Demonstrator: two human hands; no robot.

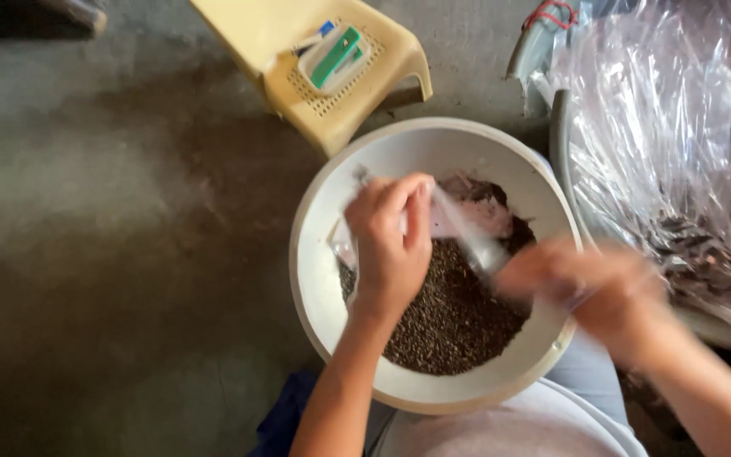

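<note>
At the centre of the frame, the left hand (392, 245) pinches the mouth of a small clear plastic bag (467, 222) over a round white plastic basin (319, 254) of dark seed-like grain (454, 317). The right hand (590, 283), lower right, is blurred; I cannot tell its grip. Filling looks underway; scooping needs the mouth held wide.

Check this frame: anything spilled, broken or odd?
No spill: the dark seeds sit inside the white bowl. One oddity: the grey tub at top right has a broken, jagged rim. The right hand is motion-blurred; the left hand grips a clear bag.
</note>
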